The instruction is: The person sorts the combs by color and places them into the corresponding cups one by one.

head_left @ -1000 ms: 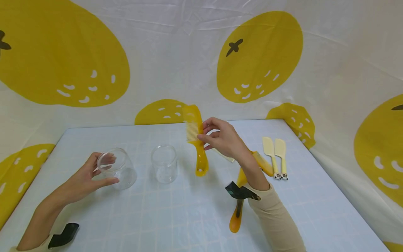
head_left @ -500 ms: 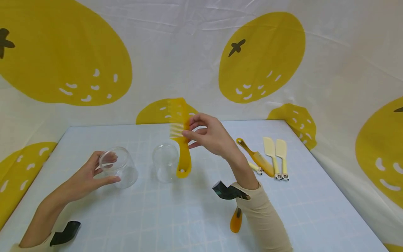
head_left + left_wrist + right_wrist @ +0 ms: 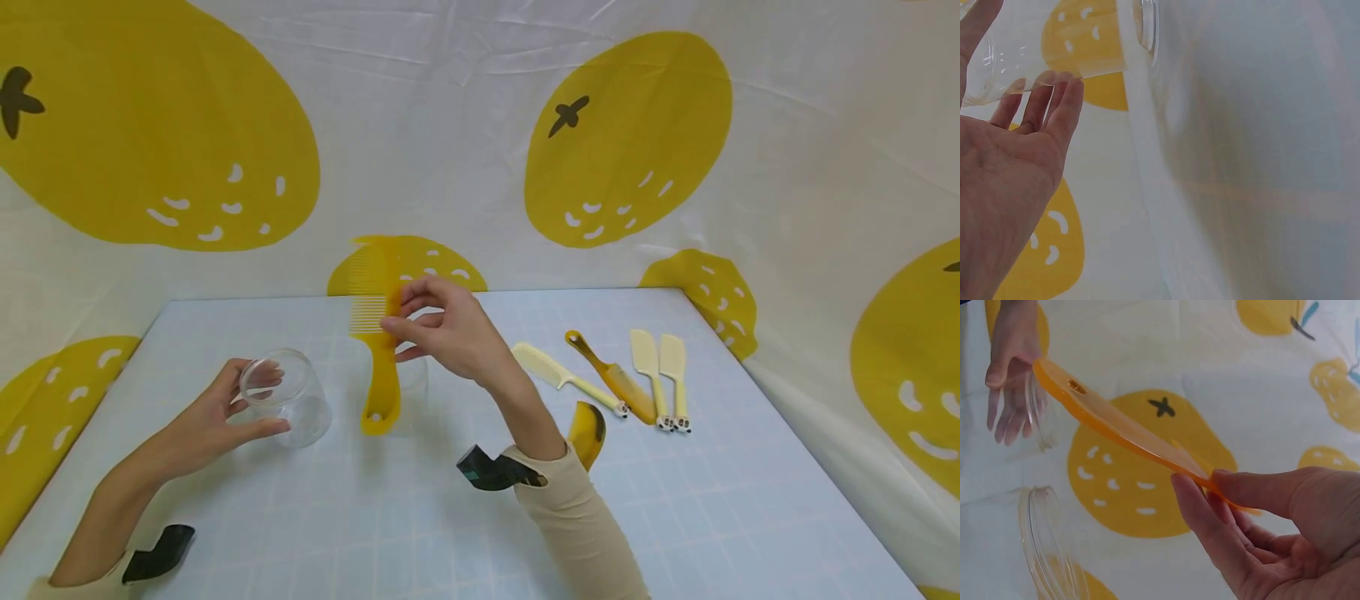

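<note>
In the head view my right hand (image 3: 450, 333) pinches a yellow comb (image 3: 383, 379) between thumb and fingers. The comb stands upright, teeth to the left and handle down, overlapping a second clear cup (image 3: 414, 385) behind it. The right wrist view shows the comb (image 3: 1122, 428) edge-on, gripped near its toothed part. At the left, my left hand (image 3: 198, 425) holds a clear cup (image 3: 303, 408), thumb in front and fingers behind. That cup (image 3: 1022, 59) lies across the fingers in the left wrist view.
Right of the right hand lie a cream comb (image 3: 547, 367) with an animal-face end, a brown-yellow comb (image 3: 618, 379) and two cream spatula-shaped pieces (image 3: 645, 354). Another amber comb (image 3: 587, 433) is partly hidden by the right sleeve. A fruit-print cloth (image 3: 420, 125) hangs behind the table.
My right hand has carried the yellow comb leftward, from right of the second cup to in front of it. The left hand keeps its hold on the other cup, nearly still.
</note>
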{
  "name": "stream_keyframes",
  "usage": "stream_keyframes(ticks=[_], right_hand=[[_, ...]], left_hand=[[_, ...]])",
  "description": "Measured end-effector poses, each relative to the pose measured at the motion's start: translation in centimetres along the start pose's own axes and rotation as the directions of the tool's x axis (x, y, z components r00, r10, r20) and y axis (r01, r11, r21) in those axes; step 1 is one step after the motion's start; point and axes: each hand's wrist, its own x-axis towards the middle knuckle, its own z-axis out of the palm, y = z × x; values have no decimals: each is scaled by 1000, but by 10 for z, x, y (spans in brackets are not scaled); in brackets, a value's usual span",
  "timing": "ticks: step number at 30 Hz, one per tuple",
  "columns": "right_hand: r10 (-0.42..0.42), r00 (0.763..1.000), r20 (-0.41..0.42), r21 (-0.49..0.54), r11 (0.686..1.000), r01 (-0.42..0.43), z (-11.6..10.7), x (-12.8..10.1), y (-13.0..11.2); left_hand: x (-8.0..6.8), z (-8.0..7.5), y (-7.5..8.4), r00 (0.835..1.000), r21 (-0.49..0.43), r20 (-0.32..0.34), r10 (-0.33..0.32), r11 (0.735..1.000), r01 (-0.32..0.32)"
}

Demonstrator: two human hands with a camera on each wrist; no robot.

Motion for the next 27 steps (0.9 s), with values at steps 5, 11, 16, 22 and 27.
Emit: stream_keyframes(ticks=[5,11,16,22,27], right_hand=[[-11,1000,-5,48,999,11,14,5,1],[-35,999,-35,105,994,39,28,10,7],[-76,993,-90,139,986,88,38,15,12],[-118,984,-136,151,979,138,49,21,13],[-167,967,-193,142,970,196,58,27,17]], left_hand=[[0,0,1,1000,0,2,-22,1000,22],[1,0,1,999,0,12,-43,999,43],[3,-1,0,998,23,9,-60,998,60],[3,-2,2,997,37,15,-75,997,74],[3,-2,5,994,27,27,-109,994,109]])
